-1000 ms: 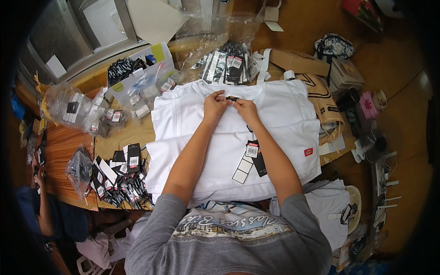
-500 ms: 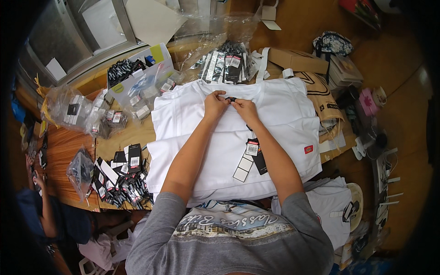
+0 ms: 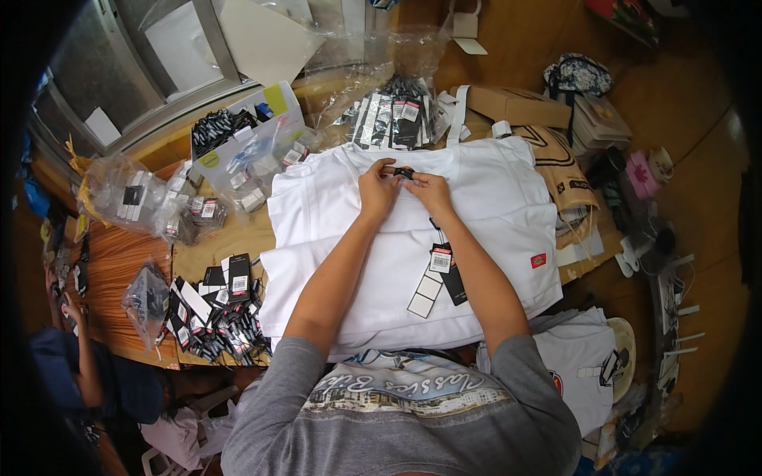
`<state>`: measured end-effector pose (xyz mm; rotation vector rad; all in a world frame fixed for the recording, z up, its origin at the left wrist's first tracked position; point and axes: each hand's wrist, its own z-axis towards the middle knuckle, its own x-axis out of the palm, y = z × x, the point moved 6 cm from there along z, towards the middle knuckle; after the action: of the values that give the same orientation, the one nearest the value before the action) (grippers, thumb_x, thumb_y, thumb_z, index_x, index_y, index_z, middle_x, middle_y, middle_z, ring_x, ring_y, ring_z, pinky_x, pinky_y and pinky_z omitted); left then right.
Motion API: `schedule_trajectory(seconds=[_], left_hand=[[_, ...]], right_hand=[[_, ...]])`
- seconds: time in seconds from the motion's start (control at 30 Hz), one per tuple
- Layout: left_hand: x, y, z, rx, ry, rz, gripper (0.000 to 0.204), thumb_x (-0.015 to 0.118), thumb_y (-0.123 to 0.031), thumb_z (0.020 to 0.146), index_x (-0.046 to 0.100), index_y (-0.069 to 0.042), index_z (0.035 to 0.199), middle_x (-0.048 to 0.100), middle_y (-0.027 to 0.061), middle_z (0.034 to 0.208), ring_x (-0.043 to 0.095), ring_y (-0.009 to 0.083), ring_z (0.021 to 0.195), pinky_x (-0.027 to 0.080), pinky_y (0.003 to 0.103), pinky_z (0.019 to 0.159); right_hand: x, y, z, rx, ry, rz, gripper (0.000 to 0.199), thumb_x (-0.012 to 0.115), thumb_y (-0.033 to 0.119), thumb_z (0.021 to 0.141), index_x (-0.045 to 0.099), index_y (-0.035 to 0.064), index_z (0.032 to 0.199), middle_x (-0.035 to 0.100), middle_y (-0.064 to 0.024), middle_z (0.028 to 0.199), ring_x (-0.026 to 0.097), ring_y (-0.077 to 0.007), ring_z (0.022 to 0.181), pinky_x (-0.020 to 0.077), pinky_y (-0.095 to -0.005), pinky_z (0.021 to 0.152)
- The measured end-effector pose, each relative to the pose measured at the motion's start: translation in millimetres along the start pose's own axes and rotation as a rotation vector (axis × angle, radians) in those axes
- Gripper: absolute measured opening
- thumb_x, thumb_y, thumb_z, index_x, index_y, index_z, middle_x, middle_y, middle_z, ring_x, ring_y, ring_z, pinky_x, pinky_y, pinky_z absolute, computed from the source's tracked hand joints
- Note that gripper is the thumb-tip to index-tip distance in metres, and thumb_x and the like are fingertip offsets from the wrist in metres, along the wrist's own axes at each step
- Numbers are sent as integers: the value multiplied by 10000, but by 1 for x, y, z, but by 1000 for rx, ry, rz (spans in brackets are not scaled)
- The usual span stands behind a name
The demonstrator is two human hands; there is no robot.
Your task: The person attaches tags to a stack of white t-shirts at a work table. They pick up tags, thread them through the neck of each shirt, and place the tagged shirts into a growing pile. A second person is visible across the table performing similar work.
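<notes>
A stack of white shirts [image 3: 492,214] lies before me, with a small red patch [image 3: 538,260] low on the right. At the top shirt's neckline, my left hand [image 3: 377,190] and my right hand [image 3: 431,193] pinch a small black piece [image 3: 404,172] with a bit of orange on it, perhaps a neck label. Both hands have their fingers closed around it from either side. Below my right hand, a black hang tag [image 3: 455,284] lies on the cloth on a black cord, together with a white barcode tag [image 3: 440,260] and a white sticker strip [image 3: 425,295].
Loose black tags [image 3: 226,329] are heaped at the left. Behind them stand plastic bags of tags [image 3: 143,194] and an open box [image 3: 226,163]. More tags [image 3: 393,119] lie beyond the shirts. A cardboard box [image 3: 516,105] sits far right. At far left, another person's hand [image 3: 73,309] shows.
The black piece between my fingers has turned, so more of it and its orange part show. My hands stay at the neckline. The whole view has shifted slightly.
</notes>
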<state>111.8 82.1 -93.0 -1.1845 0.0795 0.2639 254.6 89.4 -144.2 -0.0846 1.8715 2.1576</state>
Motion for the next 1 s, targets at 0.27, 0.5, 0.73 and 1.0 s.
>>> schedule_trajectory(seconds=[0.27, 0.5, 0.73, 1.0], left_hand=[[7, -2, -4, 87, 6, 90, 175, 632, 23, 621, 495, 4, 729, 521, 50, 594, 458, 118, 541, 394, 234, 539], [-3, 14, 10, -101, 245, 110, 142, 659, -21, 599, 526, -16, 651, 533, 58, 545, 503, 136, 488, 394, 255, 473], [-1, 28, 16, -299, 377, 210, 59, 647, -55, 659, 617, -10, 681, 569, 19, 594, 451, 55, 491, 362, 199, 459], [8, 40, 15, -234, 260, 53, 115, 659, -51, 656, 564, 0, 616, 533, 9, 547, 435, 49, 474, 339, 196, 424]], right_hand=[[-3, 20, -7, 13, -7, -46, 186, 633, 138, 715, 607, -39, 765, 584, -12, 632, 463, -39, 538, 354, -166, 464], [-4, 16, -3, 57, 24, -82, 138, 618, 125, 726, 599, -12, 726, 527, 5, 555, 412, -31, 453, 307, -175, 393], [-2, 26, -7, 235, 164, 123, 132, 594, 146, 745, 573, 20, 710, 444, 22, 485, 335, -35, 368, 252, -186, 329], [-2, 20, -5, 232, 135, 118, 143, 607, 157, 732, 583, 19, 710, 445, 23, 482, 344, -39, 373, 258, -190, 333]])
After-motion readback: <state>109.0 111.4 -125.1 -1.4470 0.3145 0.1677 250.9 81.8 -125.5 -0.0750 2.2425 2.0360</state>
